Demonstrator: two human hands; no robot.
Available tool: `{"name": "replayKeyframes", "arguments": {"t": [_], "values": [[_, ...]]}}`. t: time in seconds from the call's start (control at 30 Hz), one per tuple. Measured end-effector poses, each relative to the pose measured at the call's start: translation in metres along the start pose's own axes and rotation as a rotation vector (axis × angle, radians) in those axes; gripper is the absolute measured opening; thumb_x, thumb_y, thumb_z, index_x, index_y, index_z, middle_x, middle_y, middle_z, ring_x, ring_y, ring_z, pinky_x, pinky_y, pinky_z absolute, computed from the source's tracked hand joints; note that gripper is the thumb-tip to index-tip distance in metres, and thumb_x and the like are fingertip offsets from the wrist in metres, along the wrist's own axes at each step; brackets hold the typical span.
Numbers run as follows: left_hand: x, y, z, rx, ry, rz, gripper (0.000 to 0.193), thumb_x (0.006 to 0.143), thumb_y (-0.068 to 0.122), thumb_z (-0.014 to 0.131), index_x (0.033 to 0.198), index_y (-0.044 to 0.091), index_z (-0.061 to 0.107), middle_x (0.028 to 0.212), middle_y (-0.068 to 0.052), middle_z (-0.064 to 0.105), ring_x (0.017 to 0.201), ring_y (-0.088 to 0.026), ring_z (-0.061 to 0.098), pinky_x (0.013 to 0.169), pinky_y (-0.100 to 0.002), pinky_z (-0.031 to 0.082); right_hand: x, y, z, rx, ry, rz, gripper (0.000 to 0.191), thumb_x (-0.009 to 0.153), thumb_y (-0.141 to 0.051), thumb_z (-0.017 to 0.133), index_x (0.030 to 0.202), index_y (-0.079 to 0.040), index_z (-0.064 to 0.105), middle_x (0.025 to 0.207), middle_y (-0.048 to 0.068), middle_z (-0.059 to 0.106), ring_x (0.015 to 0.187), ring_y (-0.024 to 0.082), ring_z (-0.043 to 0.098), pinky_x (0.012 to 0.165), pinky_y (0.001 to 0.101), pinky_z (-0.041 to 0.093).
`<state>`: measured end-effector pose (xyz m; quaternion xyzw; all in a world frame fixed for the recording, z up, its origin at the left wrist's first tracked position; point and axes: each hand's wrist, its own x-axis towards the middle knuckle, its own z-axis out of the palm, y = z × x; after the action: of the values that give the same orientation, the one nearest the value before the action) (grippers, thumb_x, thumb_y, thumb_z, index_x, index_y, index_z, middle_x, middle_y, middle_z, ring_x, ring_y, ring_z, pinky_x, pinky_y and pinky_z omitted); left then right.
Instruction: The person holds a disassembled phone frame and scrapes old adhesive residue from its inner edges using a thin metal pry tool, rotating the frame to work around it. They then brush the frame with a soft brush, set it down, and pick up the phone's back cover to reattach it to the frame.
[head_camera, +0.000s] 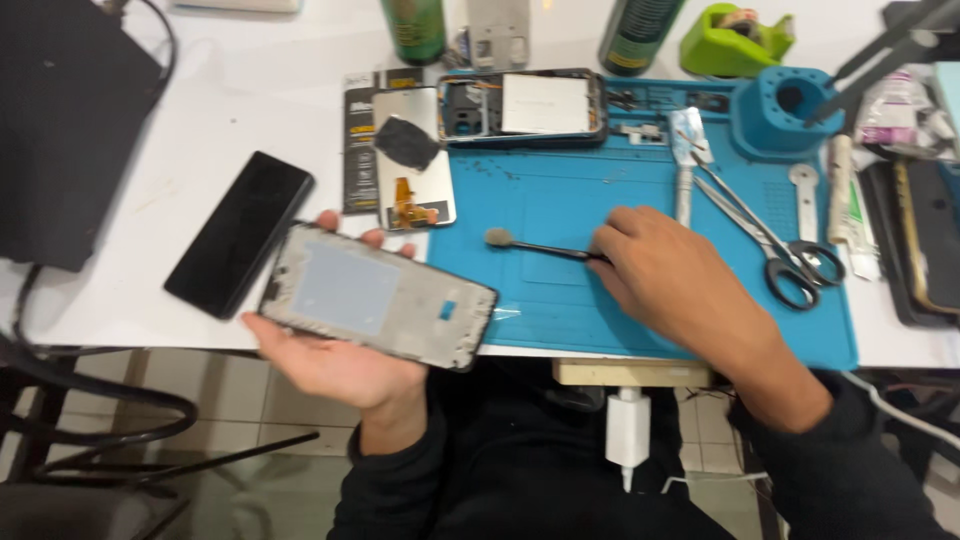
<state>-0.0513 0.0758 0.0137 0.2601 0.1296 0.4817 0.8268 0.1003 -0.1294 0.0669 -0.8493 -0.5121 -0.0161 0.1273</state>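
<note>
A: What's the pic show, L to R?

B: Seated person at a white table (250, 90), seen from above. Left hand (330, 355) is palm up at the table's near edge, fingers curled round a grey phone frame (378, 296) w/ a pale blue-grey panel in its middle. Frame lies flat across the palm, tilted diagonally, partly over the table edge and the blue work mat (620, 310).

A: And the right?

B: Right hand (665, 275) rests on the mat, fingers closed on the handle of a small black brush (535, 245). Brush head points left, toward the frame, but is apart from it; it sits on or just above the mat, can't tell which.

A: Anything else nearby?

B: A dark phone (240, 232) lies face down on the table just left of the frame. Behind the frame: a detached screen panel (412, 160) w/ an orange flex cable, and an opened phone body (525, 107) at the mat's far edge. Right of the hand: scissors (775, 245) and a metal pry tool (687, 160) on the mat. A round blue holder (785, 110) sits at the mat's far right corner, a green tape dispenser (735, 38) behind it. Two dark bottles (415, 28) stand at the table's far side.
</note>
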Motion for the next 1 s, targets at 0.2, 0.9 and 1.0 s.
{"name": "replayKeyframes", "arguments": {"t": [0.2, 0.9, 1.0], "values": [[-0.004, -0.019, 0.016, -0.090, -0.118, 0.075, 0.074, 0.109, 0.061, 0.019, 0.144, 0.004, 0.050, 0.142, -0.018, 0.056, 0.116, -0.038, 0.060, 0.096, -0.060, 0.054, -0.029, -0.024, 0.000, 0.216, 0.237, 0.130, 0.016, 0.094, -0.005, 0.064, 0.108, 0.003, 0.061, 0.084, 0.018, 0.062, 0.073, 0.036, 0.062, 0.062, 0.0448, 0.048], [-0.025, -0.045, 0.033, 0.004, -0.438, -0.109, 0.044, 0.115, 0.051, 0.027, 0.116, 0.009, 0.040, 0.137, -0.029, 0.059, 0.114, -0.035, 0.063, 0.094, -0.052, 0.056, -0.020, -0.061, 0.018, 0.473, 0.497, 0.270, 0.010, 0.096, -0.008, 0.071, 0.094, 0.000, 0.065, 0.065, 0.011, 0.064, 0.049, 0.022, 0.060, 0.046, 0.0336, 0.043], [-0.025, -0.044, 0.033, -0.139, -0.433, -0.352, 0.072, 0.108, 0.062, 0.022, 0.138, 0.001, 0.046, 0.135, -0.025, 0.057, 0.113, -0.031, 0.062, 0.094, -0.050, 0.057, -0.023, -0.067, 0.015, 0.479, 0.490, 0.222, 0.011, 0.095, -0.010, 0.072, 0.092, -0.002, 0.065, 0.064, 0.010, 0.063, 0.050, 0.022, 0.061, 0.047, 0.0334, 0.044]]}}
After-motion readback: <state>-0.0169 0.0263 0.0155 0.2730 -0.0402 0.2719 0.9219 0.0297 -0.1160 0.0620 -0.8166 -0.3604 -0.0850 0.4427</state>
